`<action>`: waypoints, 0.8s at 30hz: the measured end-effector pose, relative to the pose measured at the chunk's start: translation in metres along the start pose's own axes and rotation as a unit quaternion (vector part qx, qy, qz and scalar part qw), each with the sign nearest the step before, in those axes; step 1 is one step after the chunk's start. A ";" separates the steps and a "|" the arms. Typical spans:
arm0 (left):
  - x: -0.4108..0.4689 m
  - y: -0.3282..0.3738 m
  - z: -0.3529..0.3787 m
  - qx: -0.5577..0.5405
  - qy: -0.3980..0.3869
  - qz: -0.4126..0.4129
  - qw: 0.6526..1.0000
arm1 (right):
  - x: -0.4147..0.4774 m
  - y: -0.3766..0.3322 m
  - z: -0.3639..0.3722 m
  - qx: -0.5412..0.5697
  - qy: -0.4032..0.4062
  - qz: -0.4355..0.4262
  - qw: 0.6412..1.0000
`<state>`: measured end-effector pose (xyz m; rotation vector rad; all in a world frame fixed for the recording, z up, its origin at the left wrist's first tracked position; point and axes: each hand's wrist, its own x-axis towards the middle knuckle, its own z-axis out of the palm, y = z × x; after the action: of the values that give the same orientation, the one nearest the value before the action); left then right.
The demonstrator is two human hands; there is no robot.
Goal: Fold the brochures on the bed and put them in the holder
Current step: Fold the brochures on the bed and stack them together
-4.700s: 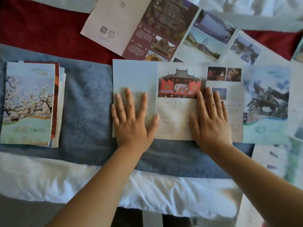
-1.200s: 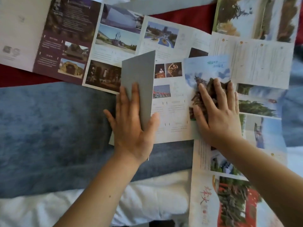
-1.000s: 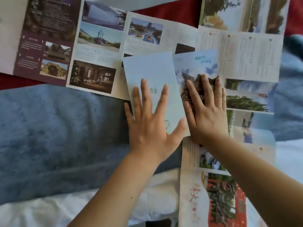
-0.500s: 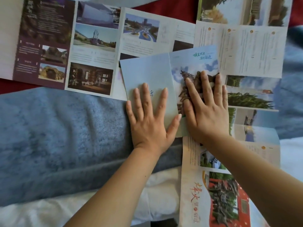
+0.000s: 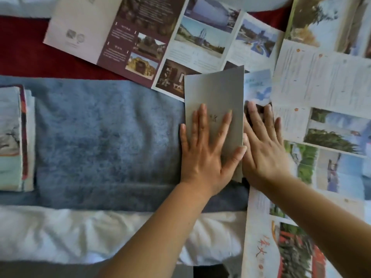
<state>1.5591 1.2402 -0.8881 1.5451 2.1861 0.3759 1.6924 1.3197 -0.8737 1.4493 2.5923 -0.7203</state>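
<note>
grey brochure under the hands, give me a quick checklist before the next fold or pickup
1. Left hand flat on the grey brochure: ok.
2. Right hand on the blue panel beside it: ok.
3. Blue panel folded in: not ok, it lies open.
4. Grey panel's upper right corner flat: cannot tell, it looks lifted.
5. Folded stack at left on the blue towel, clear of the work: ok.
6. Holder in view: not ok, none visible.

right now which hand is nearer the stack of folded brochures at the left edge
Left. The left hand lies flat on the grey folded brochure, across the blue towel from the stack; the right hand lies farther away.
</note>
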 end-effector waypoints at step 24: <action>-0.086 -0.197 -0.067 0.098 0.086 -0.123 0.984 | 0.016 -0.190 0.102 -0.120 -0.006 -0.063 0.991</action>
<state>1.3887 1.0945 -0.9036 1.3572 2.5809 0.2268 1.5121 1.2036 -0.9004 1.2192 2.6687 -0.4079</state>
